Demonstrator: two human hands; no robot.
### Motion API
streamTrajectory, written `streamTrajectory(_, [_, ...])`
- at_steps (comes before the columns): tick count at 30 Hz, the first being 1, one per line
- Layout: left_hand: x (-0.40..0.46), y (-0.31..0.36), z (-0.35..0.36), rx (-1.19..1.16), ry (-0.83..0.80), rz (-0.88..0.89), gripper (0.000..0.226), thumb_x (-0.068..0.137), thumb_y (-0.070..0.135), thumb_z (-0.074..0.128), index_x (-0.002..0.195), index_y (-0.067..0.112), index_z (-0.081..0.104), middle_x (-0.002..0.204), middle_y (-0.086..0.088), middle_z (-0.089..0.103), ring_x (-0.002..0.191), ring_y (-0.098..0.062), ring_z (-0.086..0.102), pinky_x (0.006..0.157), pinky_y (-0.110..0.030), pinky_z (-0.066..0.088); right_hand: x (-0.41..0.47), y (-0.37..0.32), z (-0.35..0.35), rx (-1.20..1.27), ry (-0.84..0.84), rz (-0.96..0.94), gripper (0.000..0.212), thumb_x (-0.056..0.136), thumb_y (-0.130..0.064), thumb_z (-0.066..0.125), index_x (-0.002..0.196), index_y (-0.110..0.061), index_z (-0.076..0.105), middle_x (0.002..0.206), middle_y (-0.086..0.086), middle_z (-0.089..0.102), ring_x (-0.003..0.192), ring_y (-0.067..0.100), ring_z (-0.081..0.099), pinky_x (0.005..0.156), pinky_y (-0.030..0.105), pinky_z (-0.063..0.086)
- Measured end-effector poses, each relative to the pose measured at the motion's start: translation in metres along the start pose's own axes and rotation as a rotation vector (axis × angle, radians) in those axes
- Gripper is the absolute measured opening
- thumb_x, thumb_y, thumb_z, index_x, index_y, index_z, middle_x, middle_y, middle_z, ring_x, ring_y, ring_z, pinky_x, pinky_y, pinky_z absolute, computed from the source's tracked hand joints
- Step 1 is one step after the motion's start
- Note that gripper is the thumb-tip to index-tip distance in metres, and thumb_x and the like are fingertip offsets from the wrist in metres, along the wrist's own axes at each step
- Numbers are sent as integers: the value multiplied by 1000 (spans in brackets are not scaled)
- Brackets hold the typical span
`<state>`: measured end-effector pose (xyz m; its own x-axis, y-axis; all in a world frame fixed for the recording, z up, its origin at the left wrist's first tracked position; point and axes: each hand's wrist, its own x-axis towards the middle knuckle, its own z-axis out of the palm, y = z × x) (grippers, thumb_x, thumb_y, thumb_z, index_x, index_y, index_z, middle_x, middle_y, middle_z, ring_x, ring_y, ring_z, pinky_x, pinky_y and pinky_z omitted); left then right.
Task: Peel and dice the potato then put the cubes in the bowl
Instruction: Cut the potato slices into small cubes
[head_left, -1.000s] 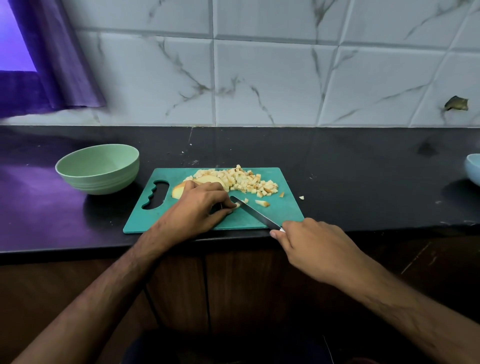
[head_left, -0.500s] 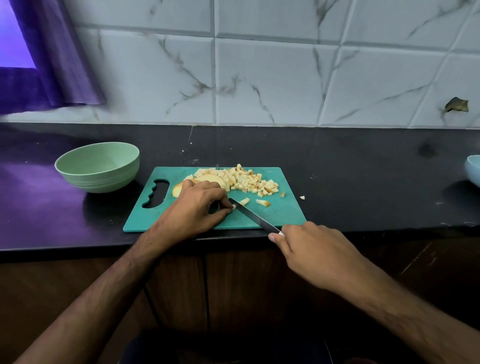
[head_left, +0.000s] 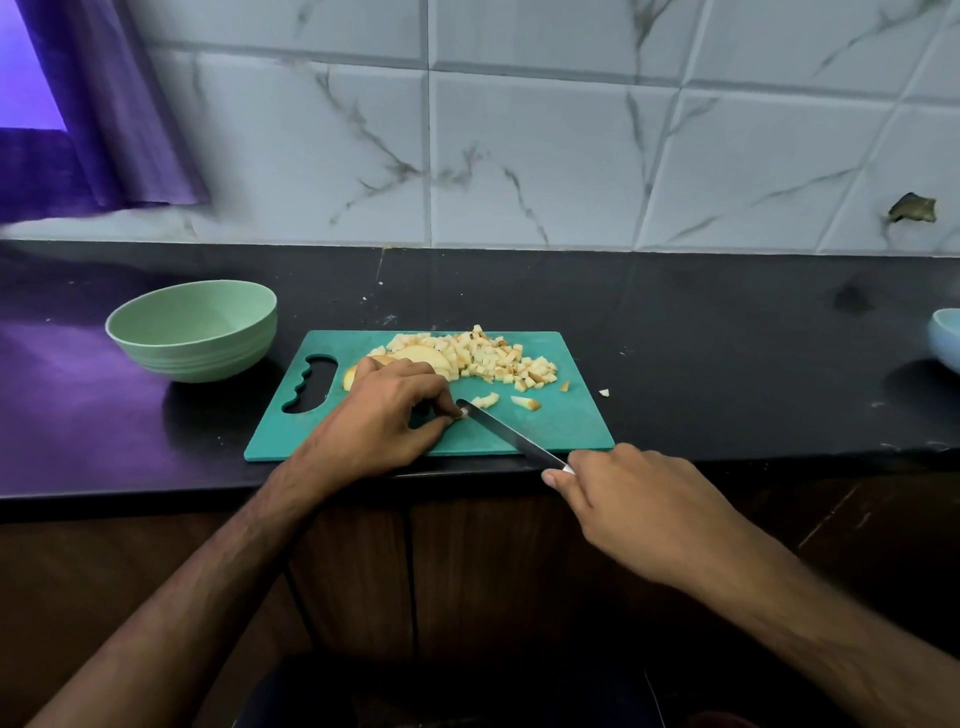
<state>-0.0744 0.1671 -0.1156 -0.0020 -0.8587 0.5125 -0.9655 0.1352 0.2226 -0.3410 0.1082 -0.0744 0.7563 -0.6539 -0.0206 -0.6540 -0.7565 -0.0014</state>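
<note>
A teal cutting board (head_left: 566, 426) lies on the black counter. A heap of potato cubes (head_left: 493, 358) covers its far half, with uncut potato slices (head_left: 421, 357) beside the heap. My left hand (head_left: 384, 415) rests on the board and pinches a small potato piece (head_left: 462, 413) at its fingertips. My right hand (head_left: 634, 499) grips the handle of a knife (head_left: 511, 434), whose blade tip lies against that piece. A few fresh cubes (head_left: 485, 400) sit just right of the blade. The green bowl (head_left: 192, 332) stands left of the board with no cubes visible inside.
One stray cube (head_left: 604, 393) lies on the counter off the board's right edge. A pale blue bowl (head_left: 946, 338) shows at the far right edge. A tiled wall runs behind, and a purple curtain (head_left: 104, 104) hangs at the back left. Cabinet doors lie below the counter edge.
The knife has made small cuts and more cubes have dropped to the right of the blade. My left hand stayed on the board, holding the shrinking piece.
</note>
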Motion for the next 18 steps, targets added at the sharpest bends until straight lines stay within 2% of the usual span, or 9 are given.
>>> streamTrajectory(3, [0,1,-2,-26,-5,-14,7,89,29,75,91,33,69,88,25,59,89,4,53,80,-29,26,9,-4,6,-6,36,-21,42,107,-56,22,91,-28,49,80,-8,55,69,7,55,60,30,41])
streamTrajectory(5, [-1,3,-2,-66,7,-40,16,89,31,75,91,38,60,86,24,60,87,5,54,84,-28,29,16,-3,4,-4,35,-29,42,107,-56,22,92,-28,50,81,-9,54,70,7,55,59,29,41])
streamTrajectory(10, [-2,8,-3,-147,31,-80,28,88,29,78,94,30,51,84,16,63,83,-4,60,93,-29,32,11,5,-9,25,25,-10,44,106,-59,20,90,-30,50,82,-8,55,72,9,55,61,29,43])
streamTrajectory(14, [-2,8,-4,-145,20,-86,32,87,27,79,93,32,48,85,12,63,80,-6,59,96,-35,35,-4,-2,-3,-9,-3,-38,42,106,-57,20,82,-31,42,79,-8,55,66,7,53,57,26,38])
streamTrajectory(18, [-3,8,-5,-155,22,-83,33,87,27,80,93,33,48,84,13,63,80,-5,61,99,-41,38,3,-6,0,-34,34,-52,41,107,-56,21,89,-29,46,80,-8,55,67,6,54,56,27,37])
